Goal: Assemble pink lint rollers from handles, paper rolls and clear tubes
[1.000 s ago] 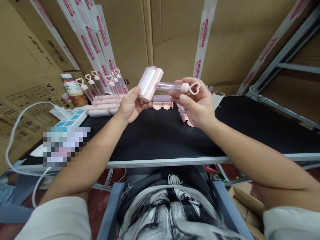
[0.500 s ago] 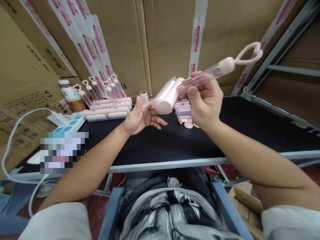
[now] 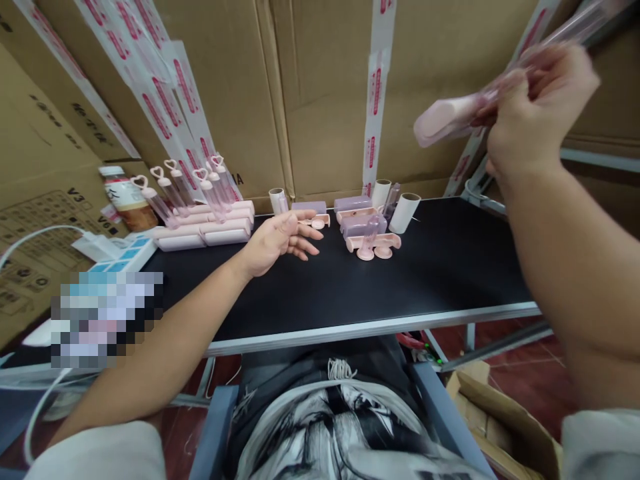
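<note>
High at the upper right, my right hand point(image 3: 543, 113) grips a pink lint roller point(image 3: 443, 121) by its clear handle. The covered head points left, and the handle's far end runs out of view at the top right. My left hand point(image 3: 275, 245) hovers over the black tabletop point(image 3: 310, 300) with fingers apart and holds nothing. Just beyond its fingertips lie a pale pink part and a purple-tinted cover point(image 3: 309, 207). Farther right are pink roller pieces point(image 3: 374, 242), more clear covers and white paper rolls point(image 3: 404, 215).
Several lint rollers point(image 3: 203, 235) with heart-topped handles are lined up at the left. Behind them stand a bottle point(image 3: 127, 200) and a cardboard wall point(image 3: 320, 87). A power strip point(image 3: 127, 250) with a white cable lies left. An open carton point(image 3: 500, 427) sits below right.
My right hand has swung up and right with the lint roller, away from my left hand. The left hand stays near the same place, no longer touching the roller.
</note>
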The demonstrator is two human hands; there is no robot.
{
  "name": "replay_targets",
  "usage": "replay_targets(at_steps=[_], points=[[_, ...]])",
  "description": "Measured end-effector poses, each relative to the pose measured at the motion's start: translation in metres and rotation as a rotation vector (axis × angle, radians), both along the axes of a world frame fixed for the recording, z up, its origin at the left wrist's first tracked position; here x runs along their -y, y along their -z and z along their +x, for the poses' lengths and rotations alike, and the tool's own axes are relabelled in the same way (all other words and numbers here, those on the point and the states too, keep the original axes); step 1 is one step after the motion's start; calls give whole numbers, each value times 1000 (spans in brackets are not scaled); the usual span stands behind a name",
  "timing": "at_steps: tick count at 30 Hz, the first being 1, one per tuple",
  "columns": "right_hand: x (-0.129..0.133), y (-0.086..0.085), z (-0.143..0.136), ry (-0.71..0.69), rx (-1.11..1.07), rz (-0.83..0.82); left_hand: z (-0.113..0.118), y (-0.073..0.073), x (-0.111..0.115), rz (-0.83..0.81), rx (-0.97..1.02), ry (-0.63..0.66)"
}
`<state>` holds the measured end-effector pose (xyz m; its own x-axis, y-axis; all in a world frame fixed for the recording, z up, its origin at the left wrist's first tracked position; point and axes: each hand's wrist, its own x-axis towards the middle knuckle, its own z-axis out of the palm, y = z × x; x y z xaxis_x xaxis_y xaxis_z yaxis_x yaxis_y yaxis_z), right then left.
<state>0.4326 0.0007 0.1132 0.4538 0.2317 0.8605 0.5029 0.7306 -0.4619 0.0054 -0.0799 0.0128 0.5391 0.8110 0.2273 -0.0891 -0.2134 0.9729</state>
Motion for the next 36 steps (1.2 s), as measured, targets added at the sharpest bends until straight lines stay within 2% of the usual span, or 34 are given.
replay_targets(at_steps=[3, 4, 7, 10, 12, 17, 22, 29, 36], points=[[-26, 22, 42, 407, -26, -297, 2, 0, 1, 12, -27, -31], [-34, 33, 54, 488, -30, -408, 3, 0, 0, 17, -36, -42], [-55, 69, 84, 563, -85, -658, 5, 2, -1, 18, -64, -65], [-67, 96, 106, 567, -119, -758, 7, 5, -1, 3, -77, -76], [-73, 106, 115, 567, -116, -789, 8, 6, -1, -3, -71, -85], [-93, 112, 129, 599, -102, -862, 9, 7, 2, -9, -71, -95], [-111, 117, 138, 564, -104, -895, 10, 7, 5, -16, -118, -72], [-106, 136, 139, 440, -96, -895, 12, 8, 6, -37, -140, -68], [-104, 131, 130, 506, -138, -893, 12, 6, 6, -26, -134, -101]])
